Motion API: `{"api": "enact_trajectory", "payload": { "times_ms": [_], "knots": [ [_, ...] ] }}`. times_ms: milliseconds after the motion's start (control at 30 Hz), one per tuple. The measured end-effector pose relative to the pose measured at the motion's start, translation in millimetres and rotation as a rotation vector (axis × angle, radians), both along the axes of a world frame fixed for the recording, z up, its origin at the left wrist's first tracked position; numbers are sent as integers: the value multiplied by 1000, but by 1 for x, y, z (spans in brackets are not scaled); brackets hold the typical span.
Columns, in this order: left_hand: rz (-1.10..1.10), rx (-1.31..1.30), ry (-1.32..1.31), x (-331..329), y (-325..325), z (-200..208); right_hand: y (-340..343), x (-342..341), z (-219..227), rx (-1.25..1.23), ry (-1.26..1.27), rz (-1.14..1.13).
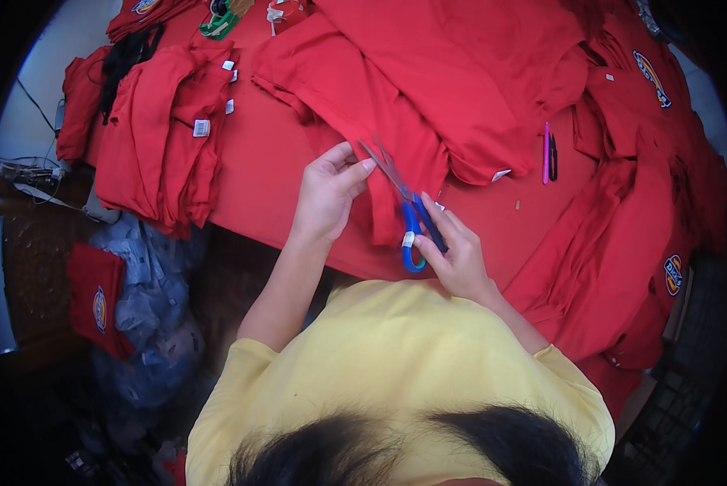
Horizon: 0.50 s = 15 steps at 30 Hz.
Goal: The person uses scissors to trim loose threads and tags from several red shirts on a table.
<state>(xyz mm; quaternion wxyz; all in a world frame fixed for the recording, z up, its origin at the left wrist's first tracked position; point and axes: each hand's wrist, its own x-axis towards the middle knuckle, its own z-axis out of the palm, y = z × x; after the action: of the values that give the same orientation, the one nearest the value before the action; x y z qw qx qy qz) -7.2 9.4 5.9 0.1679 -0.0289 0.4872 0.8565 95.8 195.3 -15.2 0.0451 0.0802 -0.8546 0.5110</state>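
Note:
My right hand (458,253) grips the blue handles of a pair of scissors (410,227), with a white wrap on one finger loop. Their blades are slightly parted and point up and left over a red garment (436,89) spread on the table. My left hand (329,190) is beside the blade tips, thumb and fingers drawn together in a pinch at the cloth's edge. What lies between those fingertips is too small to make out. Part of the red cloth hangs down between my two hands.
Folded red garments with white tags (161,138) are stacked at the left. More red garments with patches (615,211) lie at the right. A pink pen (546,154) and a black slim tool (553,157) rest on the red-covered table (258,190). Plastic bags (157,300) sit below left.

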Motion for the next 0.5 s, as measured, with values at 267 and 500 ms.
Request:
{"api": "enact_trajectory", "payload": {
  "times_ms": [267, 500],
  "knots": [
    [-16, -25, 57, 2, 1, -1, -1, -7, 9, -9, -80, 12],
    [0, -37, 35, 0, 2, -2, 0, -3, 3, -588, -475, -21]
  ]
}}
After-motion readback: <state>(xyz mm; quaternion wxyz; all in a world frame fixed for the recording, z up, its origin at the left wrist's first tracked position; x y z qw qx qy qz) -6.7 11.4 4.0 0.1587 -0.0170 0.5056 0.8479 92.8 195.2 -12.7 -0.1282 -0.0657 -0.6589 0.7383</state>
